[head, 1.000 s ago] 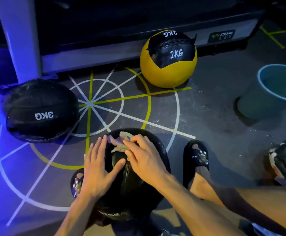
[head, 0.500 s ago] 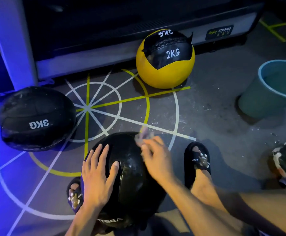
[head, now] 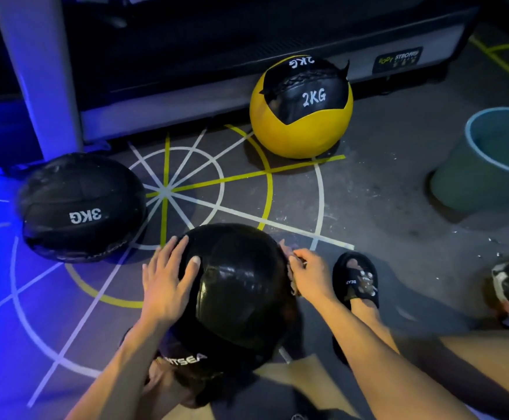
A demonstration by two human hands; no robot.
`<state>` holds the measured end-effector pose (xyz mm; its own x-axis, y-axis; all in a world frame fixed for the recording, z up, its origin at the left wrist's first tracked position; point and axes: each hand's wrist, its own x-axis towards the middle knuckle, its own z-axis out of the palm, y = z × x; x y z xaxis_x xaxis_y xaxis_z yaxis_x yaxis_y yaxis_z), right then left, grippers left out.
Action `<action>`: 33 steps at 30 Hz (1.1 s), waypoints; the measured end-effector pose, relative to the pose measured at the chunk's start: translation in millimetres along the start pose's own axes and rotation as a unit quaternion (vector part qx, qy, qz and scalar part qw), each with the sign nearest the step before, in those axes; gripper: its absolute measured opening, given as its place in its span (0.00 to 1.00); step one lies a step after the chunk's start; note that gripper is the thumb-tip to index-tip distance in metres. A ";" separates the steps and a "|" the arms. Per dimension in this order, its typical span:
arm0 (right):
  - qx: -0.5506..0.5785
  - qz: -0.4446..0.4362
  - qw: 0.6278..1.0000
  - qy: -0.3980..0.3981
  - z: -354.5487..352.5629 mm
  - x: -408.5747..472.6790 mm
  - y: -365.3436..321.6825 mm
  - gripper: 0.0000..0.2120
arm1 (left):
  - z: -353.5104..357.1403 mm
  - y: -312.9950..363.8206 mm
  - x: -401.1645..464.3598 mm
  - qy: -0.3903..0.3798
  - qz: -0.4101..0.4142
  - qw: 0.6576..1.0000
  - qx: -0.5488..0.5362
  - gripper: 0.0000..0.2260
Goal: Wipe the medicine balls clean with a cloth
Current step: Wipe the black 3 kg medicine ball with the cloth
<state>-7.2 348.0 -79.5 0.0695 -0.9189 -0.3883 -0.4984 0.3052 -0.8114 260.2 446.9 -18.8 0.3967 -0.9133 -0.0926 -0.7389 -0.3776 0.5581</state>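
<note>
Three medicine balls are lying on the dark floor (head: 383, 207), which is carrying white and yellow painted lines. A teal bucket (head: 471, 177) is standing at the right edge of the floor, and a black slipper (head: 356, 280) is sitting just beside the right hand. The glossy black ball (head: 238, 295) is resting at the near edge, between the person's legs. The matte black 3KG ball (head: 80, 207) is lying near the left edge, and the yellow 2KG ball (head: 301, 107) with a black panel is sitting at the far edge, against a grey machine base (head: 162, 110). The left hand (head: 168, 283) is resting flat on the glossy ball, fingers spread and straight. The right hand (head: 310, 275) is pinching a small crumpled cloth (head: 293, 280) against the ball's right side, fingers curled.
</note>
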 end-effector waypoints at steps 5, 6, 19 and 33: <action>0.059 0.019 0.997 0.036 -1.2 -5.8 3.6 0.04 | 5.7 9.9 -2.4 -0.013 0.064 0.998 0.010 0.26; 0.059 0.025 0.997 0.038 2.1 -6.0 1.5 0.05 | 10.6 8.9 -6.9 -0.009 0.065 0.998 0.019 0.25; -0.115 -0.346 0.931 -0.023 61.9 -41.3 -93.2 0.08 | 19.1 -3.7 -34.3 0.047 0.072 0.996 0.028 0.24; -0.120 -0.140 0.983 -0.003 55.8 5.9 -95.8 0.10 | 29.8 10.2 -60.9 0.061 0.085 0.993 0.045 0.23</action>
<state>89.2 327.3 -28.4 0.2380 -0.9568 -0.1669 -0.6486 -0.0286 -0.7606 212.3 494.1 -32.1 0.3206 -0.9417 0.1016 -0.8451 -0.2359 0.4797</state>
